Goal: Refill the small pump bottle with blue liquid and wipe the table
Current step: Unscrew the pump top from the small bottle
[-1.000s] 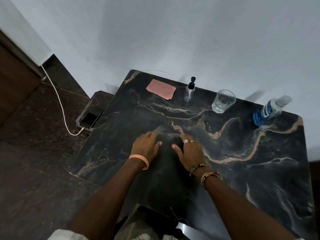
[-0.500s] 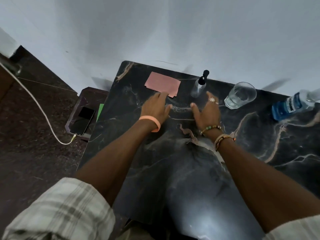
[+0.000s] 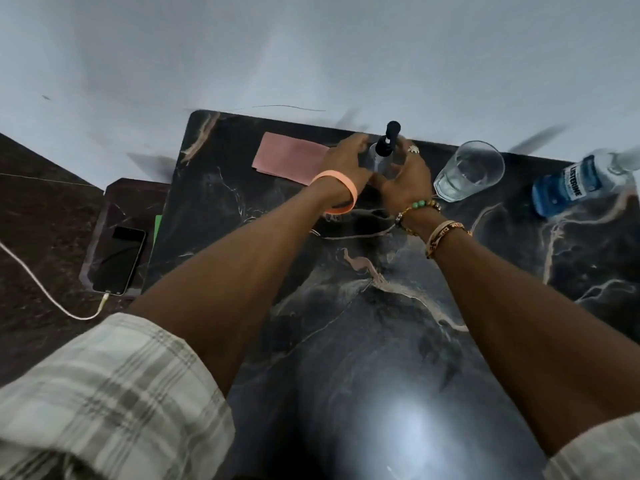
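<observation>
While both arms stretch out to the far edge of the dark marble table with pale veins (image 3: pixel 346 341), the left hand (image 3: pixel 341 164) and right hand (image 3: pixel 405 178) close in on the small clear pump bottle with the black pump top (image 3: pixel 384 147) from either side. So the bottle sits upright right between the two sets of fingers, with the thumbs nearly meeting in front of it. The fingers are partly curled on both hands, kind of cupped round the bottle, but it's all motion-blurred, so I honestly can't tell if either hand actually has a grip on it or is just next to it.

The flat pink rectangular cloth (image 3: pixel 287 161) lies just outside the left fingers, partly tucked under that hand. Past the right fingers is a clear drinking glass with water in it (image 3: pixel 467 174), near but not touching. Further out the same way is a clear plastic mouthwash bottle with blue liquid (image 3: pixel 568 187), well apart from the hand.

There's an orange wristband (image 3: pixel 337 192) on the left wrist and a ring (image 3: pixel 412 149) on a right finger. A dark phone (image 3: pixel 119 259) on a white cable (image 3: pixel 34 282) lies on a lower ledge, off beyond the left hand.
</observation>
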A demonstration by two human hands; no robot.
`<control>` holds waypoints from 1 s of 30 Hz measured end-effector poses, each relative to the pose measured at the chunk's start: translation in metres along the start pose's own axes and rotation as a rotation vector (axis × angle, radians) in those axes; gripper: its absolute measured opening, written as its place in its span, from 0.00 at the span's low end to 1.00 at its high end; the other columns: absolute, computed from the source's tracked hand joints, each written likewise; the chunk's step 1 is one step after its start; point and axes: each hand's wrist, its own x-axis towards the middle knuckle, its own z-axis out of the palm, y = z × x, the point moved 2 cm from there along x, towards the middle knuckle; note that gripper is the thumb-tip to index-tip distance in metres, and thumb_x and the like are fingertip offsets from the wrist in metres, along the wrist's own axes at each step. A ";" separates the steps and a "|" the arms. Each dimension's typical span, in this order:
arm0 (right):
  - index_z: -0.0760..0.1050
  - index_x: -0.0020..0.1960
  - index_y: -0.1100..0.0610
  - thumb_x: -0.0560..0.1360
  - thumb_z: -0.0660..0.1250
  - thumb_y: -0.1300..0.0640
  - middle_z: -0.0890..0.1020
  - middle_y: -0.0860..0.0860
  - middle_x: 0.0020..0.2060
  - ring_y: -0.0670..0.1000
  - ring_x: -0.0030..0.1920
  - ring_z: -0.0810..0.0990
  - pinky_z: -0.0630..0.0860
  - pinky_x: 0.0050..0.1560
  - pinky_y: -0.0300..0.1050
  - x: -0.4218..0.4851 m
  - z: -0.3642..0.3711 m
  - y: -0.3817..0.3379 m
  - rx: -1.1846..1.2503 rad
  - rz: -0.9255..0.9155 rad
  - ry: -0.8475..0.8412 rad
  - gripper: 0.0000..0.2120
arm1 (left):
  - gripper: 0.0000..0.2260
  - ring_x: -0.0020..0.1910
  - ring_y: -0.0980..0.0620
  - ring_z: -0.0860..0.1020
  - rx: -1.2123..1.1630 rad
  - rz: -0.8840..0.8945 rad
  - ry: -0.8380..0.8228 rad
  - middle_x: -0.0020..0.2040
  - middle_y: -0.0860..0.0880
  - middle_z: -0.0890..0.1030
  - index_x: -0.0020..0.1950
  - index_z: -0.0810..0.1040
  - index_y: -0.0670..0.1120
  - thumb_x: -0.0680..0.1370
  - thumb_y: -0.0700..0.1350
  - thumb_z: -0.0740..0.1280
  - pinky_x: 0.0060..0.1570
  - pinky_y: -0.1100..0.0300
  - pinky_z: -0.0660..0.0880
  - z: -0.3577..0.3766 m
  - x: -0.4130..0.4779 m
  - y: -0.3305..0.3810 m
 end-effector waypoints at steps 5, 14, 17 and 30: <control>0.74 0.63 0.53 0.67 0.75 0.56 0.83 0.51 0.54 0.51 0.53 0.81 0.79 0.55 0.50 -0.008 -0.004 0.006 -0.026 0.037 0.077 0.25 | 0.16 0.53 0.51 0.80 -0.163 -0.007 0.073 0.54 0.49 0.82 0.58 0.79 0.45 0.72 0.31 0.67 0.56 0.51 0.78 0.014 -0.009 -0.001; 0.79 0.55 0.54 0.70 0.74 0.53 0.82 0.51 0.42 0.50 0.41 0.80 0.78 0.39 0.44 -0.093 -0.039 0.036 -0.017 -0.059 0.087 0.15 | 0.18 0.50 0.50 0.81 -0.158 -0.055 0.028 0.49 0.47 0.84 0.53 0.82 0.43 0.66 0.29 0.70 0.51 0.55 0.79 0.044 -0.082 0.007; 0.79 0.56 0.54 0.70 0.74 0.52 0.81 0.52 0.45 0.52 0.45 0.79 0.78 0.44 0.51 -0.121 -0.053 0.047 -0.013 -0.078 0.034 0.16 | 0.17 0.49 0.49 0.81 -0.202 -0.071 0.050 0.47 0.46 0.83 0.52 0.82 0.40 0.67 0.27 0.69 0.52 0.53 0.79 0.061 -0.112 0.013; 0.79 0.51 0.52 0.66 0.77 0.55 0.83 0.47 0.40 0.49 0.41 0.80 0.69 0.38 0.37 -0.191 -0.070 0.083 -0.015 -0.069 -0.086 0.15 | 0.17 0.52 0.45 0.81 -0.180 -0.072 0.172 0.52 0.40 0.83 0.55 0.81 0.37 0.70 0.24 0.62 0.55 0.55 0.78 0.107 -0.197 0.013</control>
